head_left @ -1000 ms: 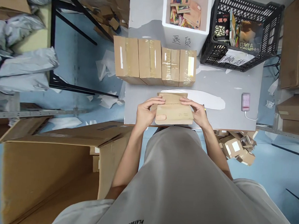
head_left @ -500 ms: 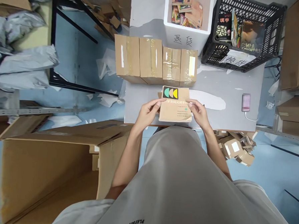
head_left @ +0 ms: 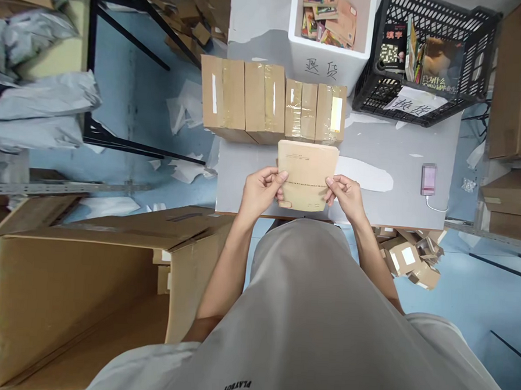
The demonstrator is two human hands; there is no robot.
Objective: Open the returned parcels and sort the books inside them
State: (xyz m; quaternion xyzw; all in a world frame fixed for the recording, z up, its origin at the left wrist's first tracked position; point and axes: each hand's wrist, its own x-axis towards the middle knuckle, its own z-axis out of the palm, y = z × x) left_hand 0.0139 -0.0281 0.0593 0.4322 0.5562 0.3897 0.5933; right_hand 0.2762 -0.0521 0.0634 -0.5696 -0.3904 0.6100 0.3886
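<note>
A tan book [head_left: 307,168] with small print and a dark line of lettering on its face is held up over the front of the table. My left hand [head_left: 263,189] pinches its left edge, thumb on the face and fingers behind. On the opposite edge, my right hand [head_left: 344,195] grips it the same way. The book's upper edge overlaps the foot of a row of taped cardboard boxes [head_left: 265,102] behind it. What lies under the book is mostly hidden.
A white bin [head_left: 331,62] of books and a black crate [head_left: 426,105] with books stand at the back of the grey table [head_left: 400,202]. A phone [head_left: 429,179] on a cable lies at right. A large open carton [head_left: 84,302] is at lower left.
The book's colourful cover with the green and yellow shapes no longer shows; a plain tan face does. Both hands have tightened around its side edges, and the book sits a little higher.
</note>
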